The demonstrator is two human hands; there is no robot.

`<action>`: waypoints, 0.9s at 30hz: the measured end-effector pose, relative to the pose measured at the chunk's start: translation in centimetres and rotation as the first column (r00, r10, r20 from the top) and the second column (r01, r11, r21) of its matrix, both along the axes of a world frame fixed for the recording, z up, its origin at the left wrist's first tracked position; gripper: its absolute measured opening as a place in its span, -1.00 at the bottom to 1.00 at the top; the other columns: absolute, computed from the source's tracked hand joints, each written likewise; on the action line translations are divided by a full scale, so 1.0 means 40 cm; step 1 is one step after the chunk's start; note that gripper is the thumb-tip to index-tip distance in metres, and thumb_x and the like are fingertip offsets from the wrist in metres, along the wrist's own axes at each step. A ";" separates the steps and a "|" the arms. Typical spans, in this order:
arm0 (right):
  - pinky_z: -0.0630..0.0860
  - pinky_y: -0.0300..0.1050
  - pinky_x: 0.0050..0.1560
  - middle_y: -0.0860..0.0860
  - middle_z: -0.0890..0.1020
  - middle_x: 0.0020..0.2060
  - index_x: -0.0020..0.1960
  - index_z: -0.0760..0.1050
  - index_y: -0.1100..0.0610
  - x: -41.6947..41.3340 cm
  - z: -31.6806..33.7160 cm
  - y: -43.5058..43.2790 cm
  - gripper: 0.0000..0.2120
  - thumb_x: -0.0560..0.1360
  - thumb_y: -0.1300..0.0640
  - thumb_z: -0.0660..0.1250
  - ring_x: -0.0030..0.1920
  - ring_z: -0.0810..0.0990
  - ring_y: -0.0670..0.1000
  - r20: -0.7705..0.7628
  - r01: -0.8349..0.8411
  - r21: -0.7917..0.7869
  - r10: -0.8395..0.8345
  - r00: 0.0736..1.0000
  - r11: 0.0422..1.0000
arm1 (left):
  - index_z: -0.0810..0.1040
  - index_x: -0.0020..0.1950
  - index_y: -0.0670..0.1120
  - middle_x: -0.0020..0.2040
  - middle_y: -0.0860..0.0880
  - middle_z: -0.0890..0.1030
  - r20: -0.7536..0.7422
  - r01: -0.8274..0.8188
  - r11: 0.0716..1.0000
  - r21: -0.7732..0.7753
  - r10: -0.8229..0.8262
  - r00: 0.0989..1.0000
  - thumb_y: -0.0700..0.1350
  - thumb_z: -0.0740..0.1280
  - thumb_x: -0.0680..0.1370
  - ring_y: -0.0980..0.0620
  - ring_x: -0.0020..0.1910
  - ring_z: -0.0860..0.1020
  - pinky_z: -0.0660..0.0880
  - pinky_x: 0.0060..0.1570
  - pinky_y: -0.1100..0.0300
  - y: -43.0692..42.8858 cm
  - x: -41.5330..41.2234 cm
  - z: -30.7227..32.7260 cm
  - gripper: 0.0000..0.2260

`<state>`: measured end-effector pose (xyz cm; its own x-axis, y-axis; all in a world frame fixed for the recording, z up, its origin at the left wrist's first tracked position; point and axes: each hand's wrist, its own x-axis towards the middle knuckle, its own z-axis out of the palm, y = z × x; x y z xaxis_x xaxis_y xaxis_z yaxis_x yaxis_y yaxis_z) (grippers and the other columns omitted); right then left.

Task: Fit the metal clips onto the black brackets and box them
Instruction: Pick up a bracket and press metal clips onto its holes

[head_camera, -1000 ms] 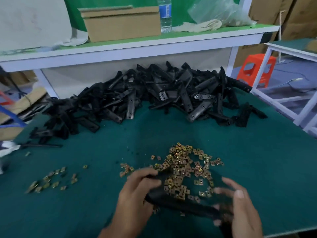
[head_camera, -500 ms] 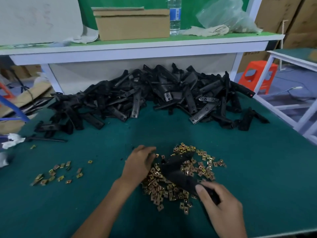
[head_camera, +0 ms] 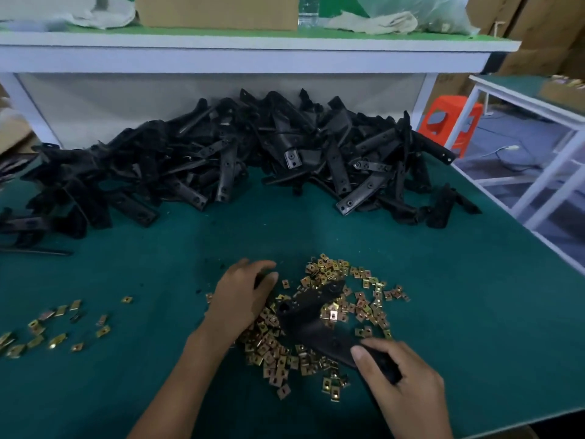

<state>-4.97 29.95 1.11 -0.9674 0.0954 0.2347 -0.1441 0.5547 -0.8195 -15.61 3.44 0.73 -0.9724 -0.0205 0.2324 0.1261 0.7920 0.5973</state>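
**One bracket held over the heap of clips**

At the far left of the green table (head_camera: 459, 296) lies a small scatter of clips (head_camera: 47, 331), brass-coloured and square, well apart from the rest. Behind them a long pile of brackets (head_camera: 221, 160), black and tangled, runs across the back of the table against a white panel.

Above the pile is a white-edged shelf (head_camera: 253, 49) with a green top. From left to right it carries a cardboard box (head_camera: 218, 11), a clear bottle (head_camera: 307, 14), a pale cloth (head_camera: 373, 22) and a plastic bag (head_camera: 427, 11). All of them are cut off by the top edge, and no writing on them can be read.

Near the front, the left hand (head_camera: 240, 299) rests palm down on the left edge of the main heap of clips (head_camera: 329, 270). Its fingers are bent down into the heap, and I cannot tell whether they pinch a clip.

A single bracket (head_camera: 310, 321) lies slantwise across the heap, its far end pointing up and right. The right hand (head_camera: 402, 384) grips its near end, thumb on top and fingers curled round it.

Beyond the table's right edge stand an orange stool (head_camera: 449, 122) and a white-framed side table (head_camera: 522, 99).
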 end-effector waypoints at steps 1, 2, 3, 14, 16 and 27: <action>0.45 -0.48 -0.17 -0.27 0.66 -0.13 -0.11 0.69 -0.12 -0.002 -0.001 0.000 -0.78 0.37 -0.22 0.41 -0.08 0.64 -0.24 -0.002 0.000 0.001 0.000 1.000 1.000 | 0.62 0.27 -0.01 0.06 0.00 0.60 0.005 0.017 0.999 -0.029 -0.017 1.000 0.05 0.29 0.65 0.03 0.04 0.55 0.37 -0.05 0.23 0.000 -0.004 0.000 -0.73; 0.46 -0.47 -0.17 -0.27 0.67 -0.13 -0.11 0.69 -0.12 -0.004 -0.002 -0.001 -0.77 0.37 -0.22 0.40 -0.08 0.64 -0.23 -0.003 0.002 -0.001 -0.002 1.000 1.000 | 0.63 0.24 -0.02 0.05 0.00 0.59 0.009 0.027 0.999 -0.040 -0.027 1.000 0.04 0.29 0.65 0.03 0.04 0.55 0.39 -0.02 0.21 0.000 -0.008 0.000 -0.75; 0.46 -0.46 -0.16 -0.28 0.67 -0.13 -0.11 0.69 -0.14 -0.006 -0.001 -0.001 -0.77 0.37 -0.23 0.40 -0.08 0.64 -0.23 -0.002 0.006 -0.005 -0.006 1.000 1.000 | 0.64 0.19 -0.02 0.03 0.03 0.58 0.012 0.027 0.999 -0.030 -0.027 1.000 0.03 0.31 0.64 0.04 0.03 0.54 0.42 0.00 0.20 0.000 -0.009 0.003 -0.79; 0.45 -0.45 -0.22 -0.29 0.65 -0.15 -0.10 0.67 -0.15 0.007 -0.002 -0.007 -0.77 0.36 -0.25 0.38 -0.11 0.63 -0.23 -0.015 0.001 0.014 0.000 1.000 1.000 | 0.68 -0.03 0.10 -0.07 0.13 0.70 0.163 -0.011 0.760 0.650 -0.126 0.979 -0.09 0.47 0.55 0.21 -0.05 0.65 0.54 -0.05 0.38 -0.009 0.049 0.074 -0.93; 0.45 -0.45 -0.21 -0.29 0.65 -0.14 -0.09 0.67 -0.14 0.008 -0.005 -0.004 -0.76 0.37 -0.25 0.39 -0.11 0.63 -0.23 -0.017 0.000 0.017 0.001 1.000 1.000 | 0.72 -0.03 0.07 -0.09 0.01 0.72 0.162 0.021 0.641 0.768 -0.226 0.960 -0.17 0.47 0.54 0.10 -0.11 0.67 0.57 -0.07 0.31 -0.010 0.060 0.090 -0.87; 0.45 -0.44 -0.22 -0.24 0.65 -0.14 -0.03 0.68 -0.10 0.012 -0.022 0.003 -0.78 0.42 -0.18 0.42 -0.11 0.64 -0.21 -0.060 0.038 0.074 -0.034 0.998 0.997 | 0.74 -0.03 0.05 -0.08 -0.03 0.73 0.253 0.074 0.680 0.729 -0.368 0.895 -0.20 0.46 0.55 0.07 -0.06 0.66 0.57 -0.06 0.26 0.011 0.067 0.098 -0.86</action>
